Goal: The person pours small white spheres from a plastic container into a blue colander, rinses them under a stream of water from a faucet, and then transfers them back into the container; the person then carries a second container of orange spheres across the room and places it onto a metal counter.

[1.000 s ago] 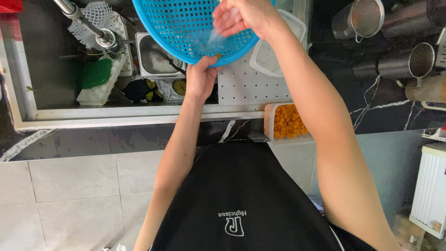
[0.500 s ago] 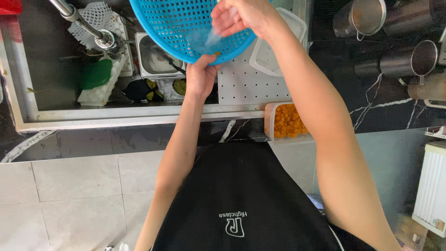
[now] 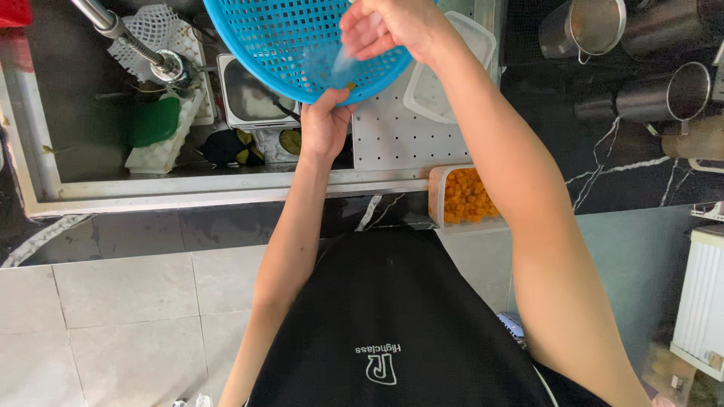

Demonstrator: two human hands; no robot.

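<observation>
Blue plastic, a round perforated basket [image 3: 302, 45], fills the top centre of the head view, tilted over the sink [image 3: 83, 113] with its hollow facing the camera; being round, it has no clear long axis. The left hand [image 3: 326, 124] grips its lower rim, fingers curled shut on the edge. The right hand [image 3: 392, 26] reaches inside, fingers loosely bent against the mesh. Right of centre sits a tub [image 3: 466, 197] of orange pieces.
</observation>
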